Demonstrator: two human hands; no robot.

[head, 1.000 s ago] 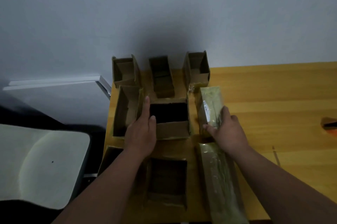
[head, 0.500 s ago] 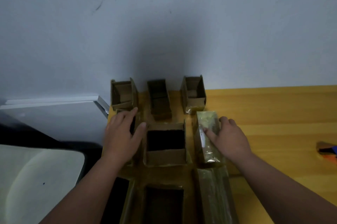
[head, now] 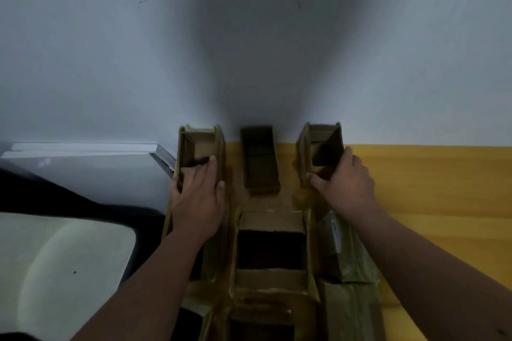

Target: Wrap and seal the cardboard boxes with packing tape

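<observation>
Head view: left hand (head: 196, 202) grips the open brown cardboard box at back left (head: 200, 146), right hand (head: 342, 182) grips its twin at back right (head: 322, 146). Both boxes stand against the wall on the yellow wooden table (head: 429, 188), long axes running away from the person.

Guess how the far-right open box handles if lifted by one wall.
The box looks empty, so probably light. Its thin cardboard walls already lean, so likely flexes rather than stays square. The right hand grips the near corner; lifted there, the box may tip away.
</observation>
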